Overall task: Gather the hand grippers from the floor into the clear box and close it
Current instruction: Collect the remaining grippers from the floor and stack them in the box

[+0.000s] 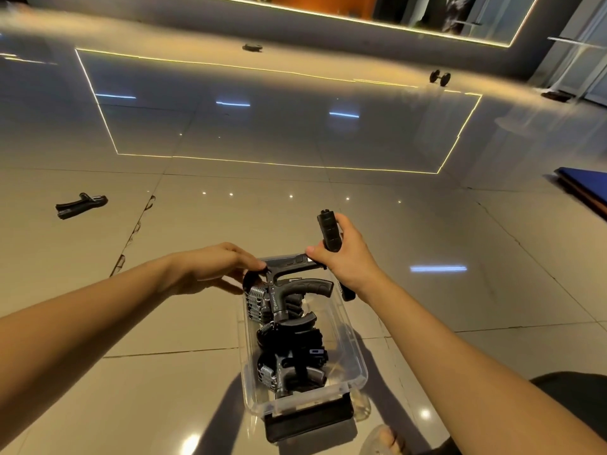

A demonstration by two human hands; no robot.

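Observation:
A clear plastic box [356,366] stands open on the tiled floor below me, holding several black hand grippers with steel springs [289,343]. Over its far end, my right hand [345,257] grips one black hand gripper [330,233] by a ribbed handle, its other handle reaching left across the box rim. My left hand [210,267] touches the spring end of that gripper with its fingertips. Another black hand gripper [80,205] lies on the floor far to the left.
A black lid [308,421] lies under the near end of the box. A dumbbell [440,77] and a dark round object [252,47] sit far back. A blue mat [588,188] lies at the right edge. My foot [384,438] is near the box.

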